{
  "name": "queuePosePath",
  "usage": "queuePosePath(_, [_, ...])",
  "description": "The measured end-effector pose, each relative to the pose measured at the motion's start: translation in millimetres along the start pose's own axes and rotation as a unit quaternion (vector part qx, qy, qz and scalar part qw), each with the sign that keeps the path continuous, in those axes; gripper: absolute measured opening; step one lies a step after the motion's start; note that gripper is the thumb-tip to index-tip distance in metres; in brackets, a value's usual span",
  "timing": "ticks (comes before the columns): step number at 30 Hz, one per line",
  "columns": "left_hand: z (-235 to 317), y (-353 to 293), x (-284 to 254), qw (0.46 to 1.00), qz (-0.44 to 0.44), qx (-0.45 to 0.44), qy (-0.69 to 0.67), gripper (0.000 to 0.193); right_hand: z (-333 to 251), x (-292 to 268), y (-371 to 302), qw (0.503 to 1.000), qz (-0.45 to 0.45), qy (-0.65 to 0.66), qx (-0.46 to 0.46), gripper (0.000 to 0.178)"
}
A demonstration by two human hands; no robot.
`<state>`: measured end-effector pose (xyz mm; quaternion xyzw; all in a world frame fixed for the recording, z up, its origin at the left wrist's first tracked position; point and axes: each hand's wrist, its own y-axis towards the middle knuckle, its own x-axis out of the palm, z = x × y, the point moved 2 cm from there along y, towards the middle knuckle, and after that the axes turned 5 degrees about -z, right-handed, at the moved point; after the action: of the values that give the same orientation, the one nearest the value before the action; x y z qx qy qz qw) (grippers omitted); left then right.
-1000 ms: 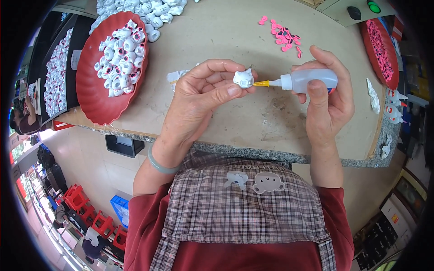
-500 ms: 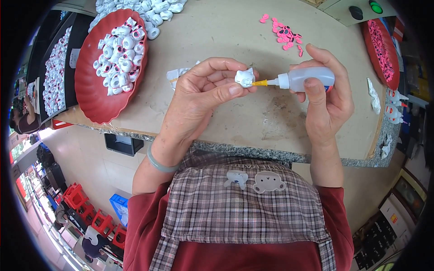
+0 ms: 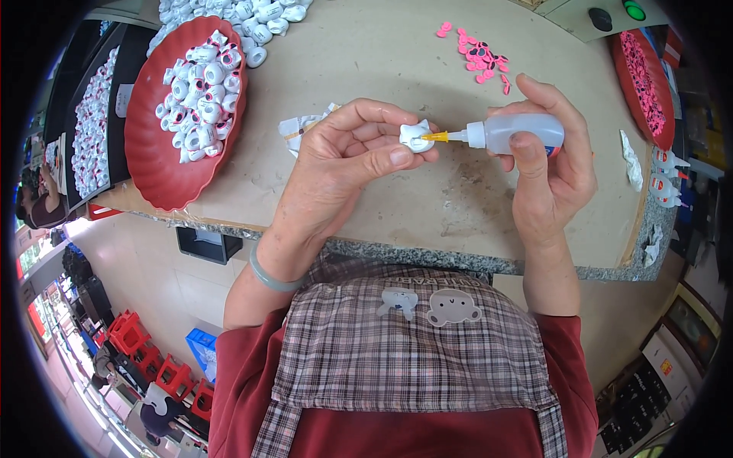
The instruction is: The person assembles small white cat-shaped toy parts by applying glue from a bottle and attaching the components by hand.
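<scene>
Between the thumb and fingers of my left hand [image 3: 347,149] is a small white cat-head-shaped piece [image 3: 415,138] with pointed ears. My right hand [image 3: 551,164] grips a translucent glue bottle [image 3: 519,132], held sideways with its nozzle to the left. The yellow tip [image 3: 436,137] of the nozzle meets the face of the white piece, or lies just in front of it. Beyond my right hand, small pink pieces [image 3: 481,57] lie scattered on the table, some showing dark marks. A crumpled wrapper [image 3: 293,131] sits behind my left wrist.
At the left a red scalloped tray [image 3: 156,172] holds many white pieces with pink parts. More white pieces [image 3: 259,34] are heaped behind it. A red dish [image 3: 624,99] of pink pieces stands at the right, near several more bottles [image 3: 666,191]. The granite table edge [image 3: 427,259] runs before me.
The white piece has turned slightly in my left fingers, and the yellow tip has shifted from its lower edge up onto its face. Both hands keep their grip.
</scene>
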<state>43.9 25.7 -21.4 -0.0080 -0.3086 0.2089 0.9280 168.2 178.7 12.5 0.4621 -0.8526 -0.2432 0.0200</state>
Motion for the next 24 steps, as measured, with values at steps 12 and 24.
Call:
queuePosePath(12, [3.3, -0.5, 0.6, 0.999, 0.027, 0.008, -0.014, 0.027, -1.5, -0.8, -0.2, 0.999, 0.017, -0.034, -0.01, 0.036])
queuePosePath(24, [3.2, 0.7, 0.2, 0.999, 0.044, 0.027, -0.007, 0.027, 0.6, -0.6, -0.5, 0.999, 0.012, -0.049, -0.014, 0.035])
